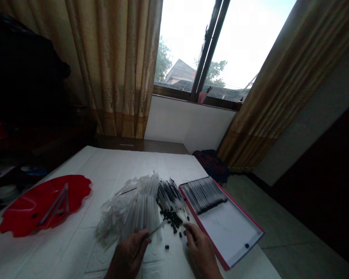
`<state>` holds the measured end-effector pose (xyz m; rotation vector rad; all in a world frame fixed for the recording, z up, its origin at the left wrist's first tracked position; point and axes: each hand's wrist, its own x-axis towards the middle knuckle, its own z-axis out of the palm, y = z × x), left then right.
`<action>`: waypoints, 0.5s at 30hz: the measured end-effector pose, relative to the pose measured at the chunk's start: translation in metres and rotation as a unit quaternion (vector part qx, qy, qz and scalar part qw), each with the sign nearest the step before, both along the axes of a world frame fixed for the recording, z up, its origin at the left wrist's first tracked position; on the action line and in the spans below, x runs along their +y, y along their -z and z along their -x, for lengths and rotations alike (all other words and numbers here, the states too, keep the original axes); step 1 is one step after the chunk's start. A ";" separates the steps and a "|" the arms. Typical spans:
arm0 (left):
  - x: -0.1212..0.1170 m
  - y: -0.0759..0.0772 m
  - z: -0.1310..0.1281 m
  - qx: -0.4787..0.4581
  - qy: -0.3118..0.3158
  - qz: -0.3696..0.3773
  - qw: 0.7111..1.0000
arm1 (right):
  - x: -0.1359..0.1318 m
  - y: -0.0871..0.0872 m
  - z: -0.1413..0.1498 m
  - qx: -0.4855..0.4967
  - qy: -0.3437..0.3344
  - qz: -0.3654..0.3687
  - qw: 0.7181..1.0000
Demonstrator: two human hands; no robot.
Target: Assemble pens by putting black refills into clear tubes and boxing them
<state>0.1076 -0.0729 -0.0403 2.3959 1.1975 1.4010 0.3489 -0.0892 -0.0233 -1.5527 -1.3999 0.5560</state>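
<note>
My left hand (129,254) is closed, with a thin clear pen barrel (157,229) pinched between thumb and fingers and pointing up to the right. Close to the small black caps (174,220), my right hand (200,248) has its thumb and forefinger pressed together; whatever sits in that pinch is too small to make out. Beyond my left hand lies a big heap of clear pen barrels (142,205). Beside it is a bundle of dark-tipped pen refills (169,193). One stray black cap (166,247) rests between my hands.
A shallow box with a red rim (221,262) stands at the right, holding a row of assembled-looking pens (203,193) and one black cap. On the left, a red scalloped tray (20,221) carries a few barrels. Everything rests on a white table (84,170).
</note>
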 end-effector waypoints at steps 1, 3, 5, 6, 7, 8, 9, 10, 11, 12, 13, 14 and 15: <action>0.000 0.000 0.000 -0.004 0.001 0.003 1.000 | -0.002 0.001 -0.003 -0.039 0.000 -0.005 0.999; -0.001 -0.001 0.000 -0.008 0.006 0.011 1.000 | -0.007 0.003 -0.005 -0.107 -0.017 0.001 0.994; -0.001 -0.001 0.000 -0.007 0.012 0.020 1.000 | -0.009 0.005 -0.001 -0.165 -0.027 0.019 0.986; -0.001 -0.001 -0.001 -0.004 0.013 0.022 1.000 | -0.009 0.006 0.001 -0.188 -0.026 0.026 0.982; -0.001 0.000 -0.001 0.000 0.011 0.021 1.000 | -0.008 0.008 0.002 -0.204 -0.024 0.030 0.978; -0.001 0.000 -0.001 0.006 0.009 0.019 1.000 | -0.008 0.009 0.004 -0.213 -0.022 0.032 0.976; 0.000 0.002 -0.001 0.012 0.007 0.018 1.000 | -0.007 0.010 0.004 -0.211 -0.020 0.031 0.977; 0.000 0.003 -0.001 0.016 0.003 0.016 1.000 | -0.006 0.011 0.005 -0.197 -0.017 0.026 0.980; 0.000 0.004 0.000 0.019 0.001 0.015 1.000 | -0.005 0.011 0.005 -0.170 -0.013 0.020 0.985; 0.000 0.005 0.000 0.020 0.000 0.014 1.000 | -0.005 0.011 0.005 -0.133 -0.009 0.016 0.991; 0.001 0.006 0.000 0.019 0.001 0.011 1.000 | -0.005 0.010 0.006 -0.087 -0.009 0.017 0.996; 0.001 0.006 0.000 0.018 0.001 0.005 1.000 | -0.005 0.008 0.007 -0.035 -0.014 0.023 0.999; 0.001 0.005 0.000 0.017 0.003 -0.003 1.000 | -0.005 0.005 0.009 0.019 -0.027 0.033 0.999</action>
